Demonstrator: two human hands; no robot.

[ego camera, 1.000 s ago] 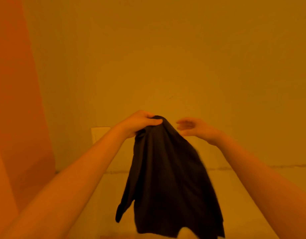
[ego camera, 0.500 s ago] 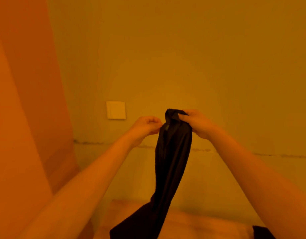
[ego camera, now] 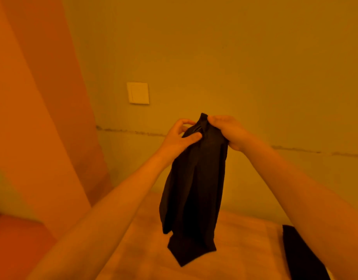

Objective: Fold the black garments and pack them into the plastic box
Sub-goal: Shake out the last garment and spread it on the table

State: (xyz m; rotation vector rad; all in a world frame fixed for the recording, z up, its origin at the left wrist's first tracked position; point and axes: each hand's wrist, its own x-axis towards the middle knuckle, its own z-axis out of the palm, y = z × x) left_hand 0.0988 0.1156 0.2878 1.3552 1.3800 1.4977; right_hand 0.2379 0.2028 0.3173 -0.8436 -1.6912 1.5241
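Note:
A black garment [ego camera: 194,190] hangs in the air in front of me, bunched into a long narrow drape. My right hand [ego camera: 228,132] grips its top end from the right. My left hand [ego camera: 180,136] pinches the cloth just below the top, thumb across the front of the fabric. The lower end of the garment dangles above a wooden surface [ego camera: 244,239]. A second black garment [ego camera: 303,257] lies at the lower right, partly behind my right forearm. The plastic box is not in view.
A plain wall fills the background, with a light switch plate [ego camera: 138,93] left of my hands. An orange panel [ego camera: 32,118] stands along the left side. The wooden surface runs under the garment toward the wall.
My left hand has taken hold of the cloth beside my right hand. The garment hangs straighter and its lower end has come up into view. The view has tilted down a little.

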